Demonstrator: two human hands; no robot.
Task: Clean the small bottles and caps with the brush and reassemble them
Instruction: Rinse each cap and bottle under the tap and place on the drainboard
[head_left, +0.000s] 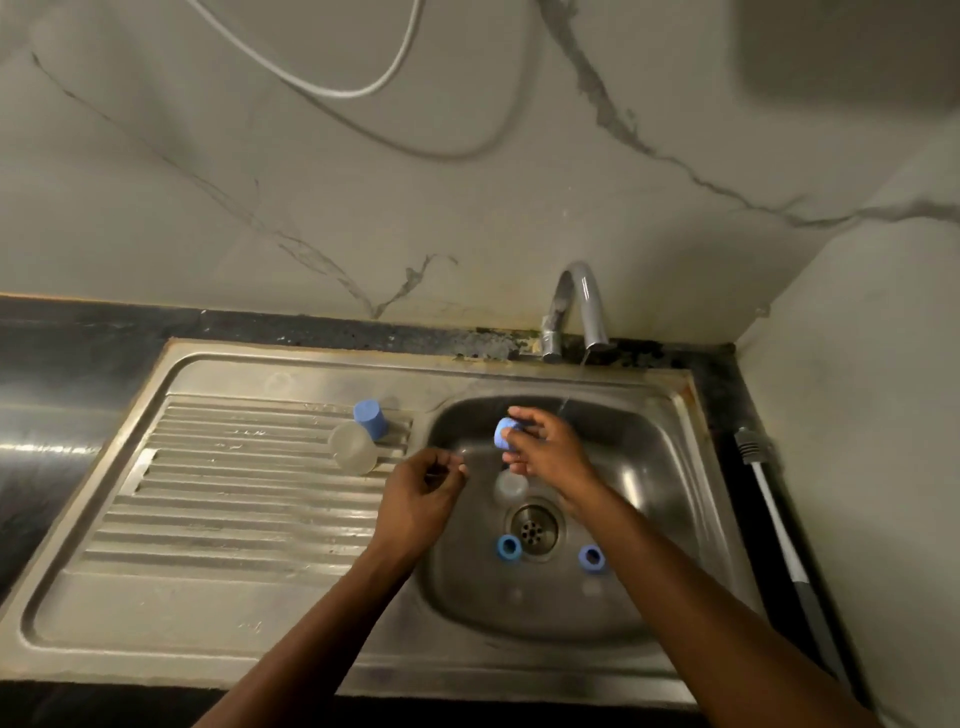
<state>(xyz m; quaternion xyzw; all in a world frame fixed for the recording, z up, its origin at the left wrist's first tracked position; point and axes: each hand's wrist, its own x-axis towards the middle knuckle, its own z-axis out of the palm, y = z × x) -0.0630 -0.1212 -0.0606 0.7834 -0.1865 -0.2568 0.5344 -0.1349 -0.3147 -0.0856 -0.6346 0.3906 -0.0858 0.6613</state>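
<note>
My right hand pinches a blue cap at frame centre, over the sink basin, beside the tap stream. Left hand is curled just left of it; can't tell if it pinches anything. Cap's light, stiff plastic, wet so prob. slippery, so best gripped by the side wall w/ the open end free. Clear bottle and two more caps lie lower in the basin.

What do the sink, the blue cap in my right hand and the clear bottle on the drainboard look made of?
Sink: brushed stainless steel, from its grey streaky reflections. Blue cap, held by the right hand: probably matte opaque plastic, evenly coloured. Clear bottle: frosted translucent, likely plastic; glass can't be excluded.
</note>
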